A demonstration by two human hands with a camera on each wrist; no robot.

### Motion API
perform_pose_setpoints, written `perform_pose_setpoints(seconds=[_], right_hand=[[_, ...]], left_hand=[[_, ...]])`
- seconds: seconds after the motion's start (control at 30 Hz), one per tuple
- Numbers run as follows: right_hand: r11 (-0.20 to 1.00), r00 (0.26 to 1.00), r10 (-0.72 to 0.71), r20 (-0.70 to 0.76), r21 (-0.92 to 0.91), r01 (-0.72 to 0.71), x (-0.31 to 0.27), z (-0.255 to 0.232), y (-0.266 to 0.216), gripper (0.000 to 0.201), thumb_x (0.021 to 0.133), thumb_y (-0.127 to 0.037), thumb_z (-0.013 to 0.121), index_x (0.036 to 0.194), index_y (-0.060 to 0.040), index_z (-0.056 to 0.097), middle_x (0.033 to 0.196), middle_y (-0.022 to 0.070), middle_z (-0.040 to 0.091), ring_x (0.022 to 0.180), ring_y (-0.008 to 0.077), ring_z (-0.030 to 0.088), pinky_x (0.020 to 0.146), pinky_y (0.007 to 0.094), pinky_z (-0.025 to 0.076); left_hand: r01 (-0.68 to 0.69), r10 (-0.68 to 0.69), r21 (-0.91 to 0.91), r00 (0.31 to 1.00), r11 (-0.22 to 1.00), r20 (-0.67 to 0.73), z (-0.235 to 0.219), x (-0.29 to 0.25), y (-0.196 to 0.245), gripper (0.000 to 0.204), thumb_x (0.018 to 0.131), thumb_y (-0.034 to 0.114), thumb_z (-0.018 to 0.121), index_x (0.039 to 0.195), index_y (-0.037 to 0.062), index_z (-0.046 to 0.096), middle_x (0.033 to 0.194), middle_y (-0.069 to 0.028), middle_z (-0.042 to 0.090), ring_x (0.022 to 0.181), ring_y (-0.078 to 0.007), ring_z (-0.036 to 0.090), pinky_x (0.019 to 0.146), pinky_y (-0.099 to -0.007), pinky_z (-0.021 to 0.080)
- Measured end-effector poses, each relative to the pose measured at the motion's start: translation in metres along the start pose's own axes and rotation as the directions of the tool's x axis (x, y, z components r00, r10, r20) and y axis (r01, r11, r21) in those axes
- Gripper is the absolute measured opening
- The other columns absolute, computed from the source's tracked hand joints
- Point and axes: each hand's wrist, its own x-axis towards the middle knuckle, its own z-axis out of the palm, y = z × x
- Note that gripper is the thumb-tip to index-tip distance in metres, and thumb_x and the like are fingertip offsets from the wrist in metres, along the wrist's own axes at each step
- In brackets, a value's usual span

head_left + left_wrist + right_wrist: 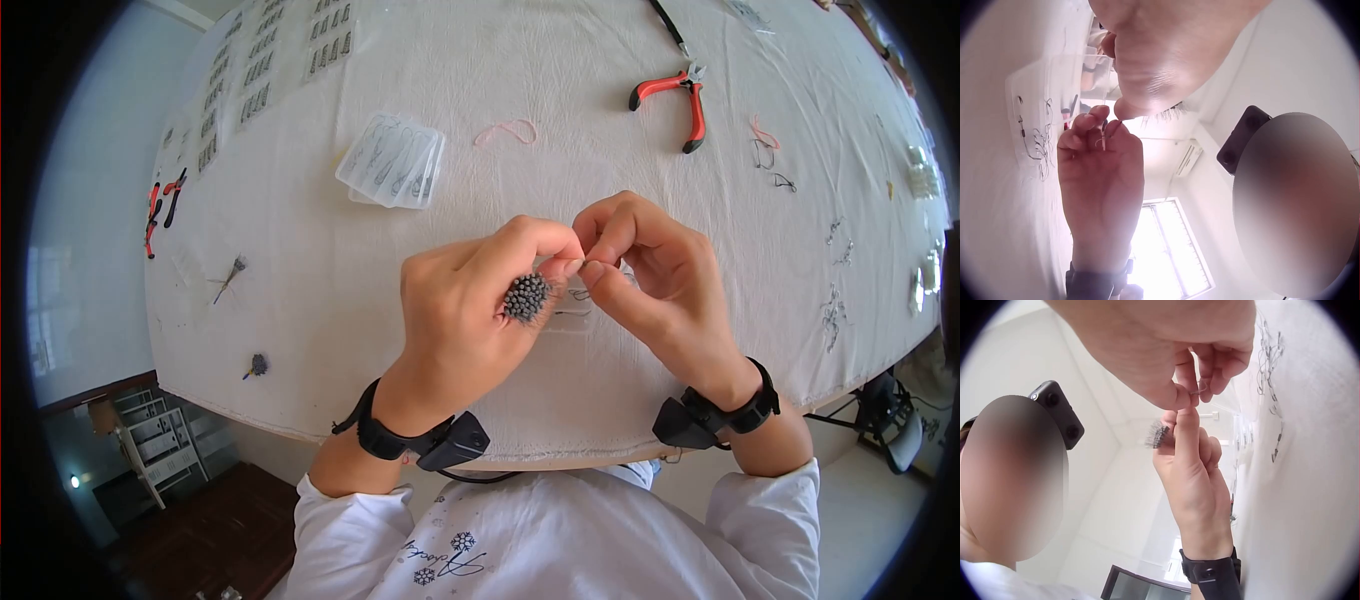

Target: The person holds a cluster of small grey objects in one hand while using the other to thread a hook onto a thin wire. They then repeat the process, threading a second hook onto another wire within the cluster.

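Observation:
My left hand (pixel 455 300) grips a bundle of fine strands with dark grey tips (pixel 525 298), which sticks out beside the thumb. Its thumb and index finger meet the fingertips of my right hand (pixel 675 285). My right hand pinches a small wire hook (pixel 1103 134) between thumb and fingers; the right wrist view shows only a thin curved piece of it. Under the hands lies a clear plastic tray (pixel 568 325), mostly hidden in the head view. Dark hooks on thin line (pixel 1041 140) lie at the tray in the left wrist view.
A clear lidded box (pixel 392 160) stands left of a pink cord loop (pixel 505 132). Red-handled pliers (pixel 690 95) lie at the far right, more (pixel 155 215) at the left edge. Two small grey-tipped bundles (pixel 238 266) and strung wire pieces (pixel 832 318) lie on the white cloth.

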Motion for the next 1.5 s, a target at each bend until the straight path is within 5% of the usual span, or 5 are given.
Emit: perform_pose_setpoints(seconds=[1.5], right_hand=[[0.997,0.998,0.054,-0.013,0.049,-0.053,-0.0021,0.003,-0.0057,0.006,0.081,-0.001,0.062,0.085,-0.0011,0.056,0.096,0.0062,0.063,0.082,0.0088,0.053,0.073,0.0241,0.043]], left_hand=[[-0.039,0.04,0.007,0.999,0.999,-0.033,0.0028,-0.0016,0.0017,0.011,0.081,-0.002,0.069,0.089,0.0022,0.064,0.063,-0.0021,0.058,0.047,-0.0068,0.05,0.047,-0.0204,0.038]])
